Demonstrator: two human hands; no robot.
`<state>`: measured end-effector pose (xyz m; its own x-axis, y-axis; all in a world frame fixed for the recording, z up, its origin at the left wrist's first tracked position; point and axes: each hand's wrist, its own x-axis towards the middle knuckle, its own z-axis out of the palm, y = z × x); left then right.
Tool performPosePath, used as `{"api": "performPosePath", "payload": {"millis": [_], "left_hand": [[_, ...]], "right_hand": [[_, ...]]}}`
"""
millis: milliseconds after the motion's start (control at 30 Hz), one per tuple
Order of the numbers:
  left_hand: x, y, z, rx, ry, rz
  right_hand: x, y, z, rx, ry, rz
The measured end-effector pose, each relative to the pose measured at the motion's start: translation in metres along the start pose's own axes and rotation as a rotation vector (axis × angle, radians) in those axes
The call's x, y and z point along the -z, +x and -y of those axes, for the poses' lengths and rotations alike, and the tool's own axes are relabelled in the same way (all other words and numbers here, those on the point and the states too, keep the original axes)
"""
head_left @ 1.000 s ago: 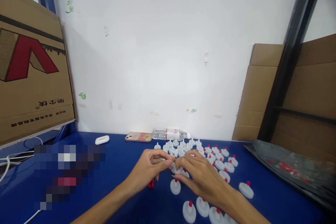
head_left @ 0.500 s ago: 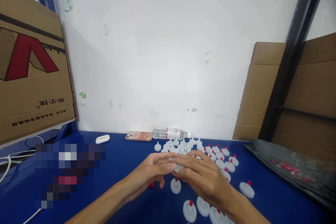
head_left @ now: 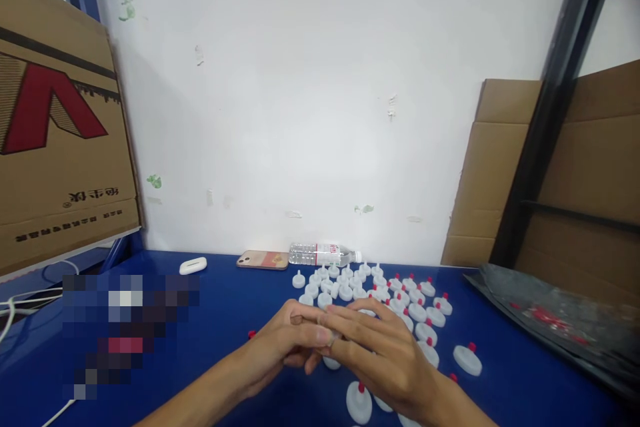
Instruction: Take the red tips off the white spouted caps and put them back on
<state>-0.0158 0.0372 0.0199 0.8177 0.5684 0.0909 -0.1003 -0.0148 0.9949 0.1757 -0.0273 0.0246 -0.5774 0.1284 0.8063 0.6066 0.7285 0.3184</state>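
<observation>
My left hand [head_left: 295, 340] and my right hand [head_left: 373, 340] meet over the table, fingers closed around one white plastic nozzle cap [head_left: 335, 336]. Only a sliver of that cap shows between the fingertips; its tip is hidden. Behind and beside my right hand stand several more white caps with plain spouts [head_left: 345, 290], and others wear red tips [head_left: 417, 311]. Close in front of my right wrist lies a red-tipped white cap [head_left: 359, 403]. A small red piece [head_left: 251, 334] shows just past my left wrist.
Along the wall lie a clear bottle [head_left: 325, 254], a phone [head_left: 263, 259] and a white case [head_left: 193, 265]. A grey plastic bag [head_left: 550, 320] with red pieces is at right on the blue table [head_left: 215, 307]. Cardboard boxes [head_left: 60, 113] flank the sides.
Both hands have come down slightly and closed further over the white cap, which showed more before. A red piece now shows farther left, beside my left wrist.
</observation>
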Motion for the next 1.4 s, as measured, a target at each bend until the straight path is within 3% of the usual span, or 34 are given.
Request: {"api": "performPosePath", "payload": {"millis": [267, 333, 433, 533, 667, 833, 1200, 1400], "left_hand": [[0.004, 0.001, -0.008, -0.01, 0.201, -0.016], [0.014, 0.002, -0.009, -0.101, 0.455, -0.124], [0.04, 0.003, -0.007, -0.306, 1.116, -0.353], [0.066, 0.006, -0.001, -0.327, 1.437, -0.388], [0.08, 0.009, 0.004, -0.29, 1.523, -0.397], [0.079, 0.009, 0.007, -0.257, 1.535, -0.37], [0.079, 0.01, 0.008, -0.216, 1.534, -0.333], [0.078, 0.01, 0.008, -0.205, 1.545, -0.326]], "right_hand": [[-0.003, -0.007, -0.009, -0.081, -0.035, 0.026], [-0.003, -0.013, -0.019, -0.213, -0.083, 0.016], [-0.002, -0.022, -0.038, -0.498, -0.155, 0.066], [-0.001, -0.032, -0.057, -0.673, -0.139, 0.158], [-0.004, -0.051, -0.072, -0.738, -0.112, 0.33], [-0.013, -0.072, -0.08, -0.762, -0.128, 0.484], [-0.004, -0.058, -0.08, -0.788, -0.134, 0.519], [-0.008, -0.069, -0.087, -0.821, -0.2, 0.546]]}}
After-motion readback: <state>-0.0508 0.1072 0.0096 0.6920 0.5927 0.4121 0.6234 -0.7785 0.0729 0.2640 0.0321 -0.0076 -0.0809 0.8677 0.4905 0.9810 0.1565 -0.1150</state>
